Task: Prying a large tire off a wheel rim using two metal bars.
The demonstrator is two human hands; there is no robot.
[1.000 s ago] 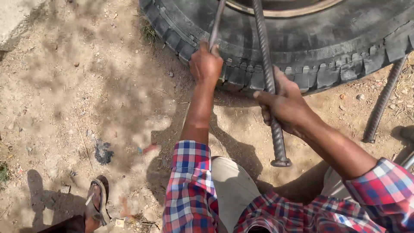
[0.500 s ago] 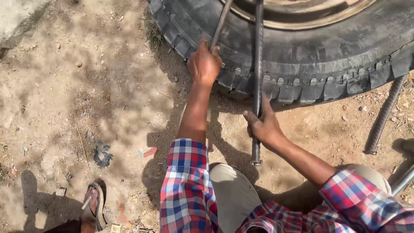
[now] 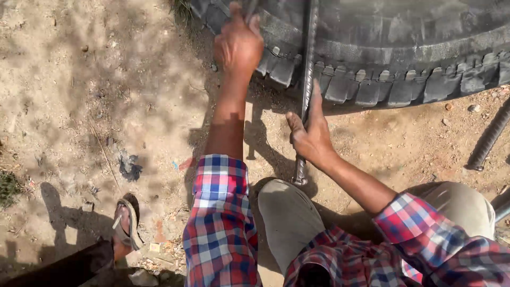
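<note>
dry sandy ground (image 3: pixel 79 106) mottled with shade, big black tyre (image 3: pixel 404 48) lying on it up top, ribbed steel bar (image 3: pixel 489 137) on the dirt at right, dark scrap (image 3: pixel 130 167), small pebbles (image 3: pixel 473 108), tuft of grass (image 3: pixel 8 188) far left
</note>
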